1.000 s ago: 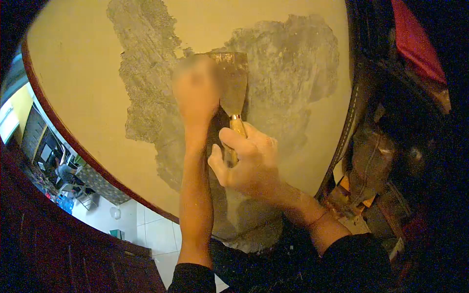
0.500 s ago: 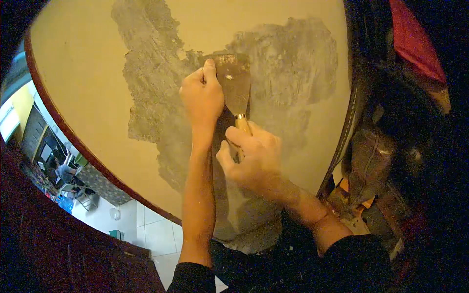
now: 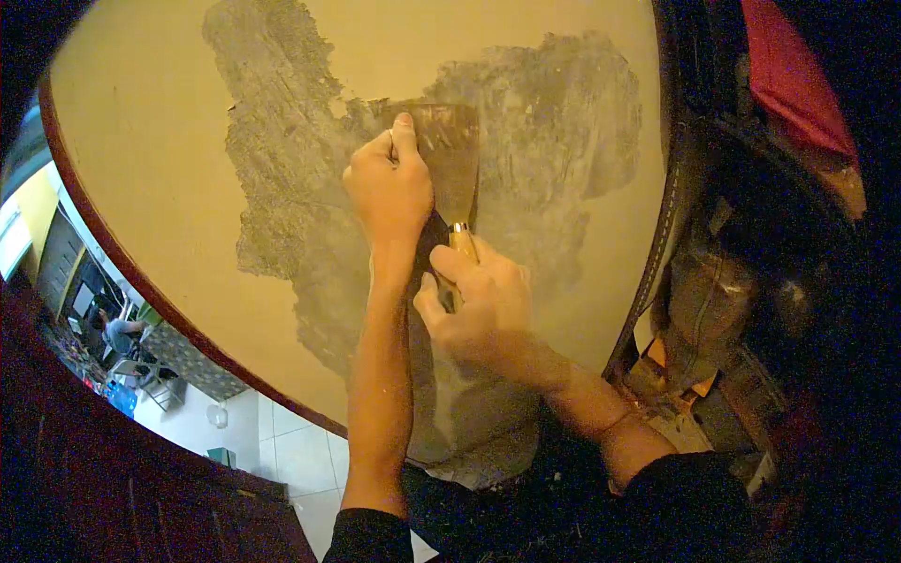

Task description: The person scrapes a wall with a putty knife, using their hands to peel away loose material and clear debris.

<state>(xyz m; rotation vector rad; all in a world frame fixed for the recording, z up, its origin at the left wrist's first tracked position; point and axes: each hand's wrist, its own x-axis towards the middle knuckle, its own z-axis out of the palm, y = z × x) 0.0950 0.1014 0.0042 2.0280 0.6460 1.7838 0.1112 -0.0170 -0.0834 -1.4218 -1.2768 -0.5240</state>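
Note:
My right hand (image 3: 483, 305) is wrapped around the wooden handle of a putty knife (image 3: 452, 159), whose wide metal blade points up the wall. My left hand (image 3: 389, 188) is closed beside the blade, thumb pointing upward near its upper left corner. What those left fingers pinch, if anything, is hidden. Behind both hands a rough grey patch (image 3: 282, 159) spreads over the cream-yellow wall (image 3: 150, 178). Its right-hand part reaches past the blade, where the surface looks smoother lower down.
A dark red-brown trim (image 3: 178, 314) curves along the wall's left edge. Beyond it, a person (image 3: 122, 333) sits near a folding chair on a tiled floor (image 3: 305, 460). To the right are a dark bag (image 3: 713, 281) and red cloth (image 3: 798, 84).
The wall has shifted slightly left in view. The putty knife's blade looks darker, and its bright glint is gone; both hands keep nearly the same pose.

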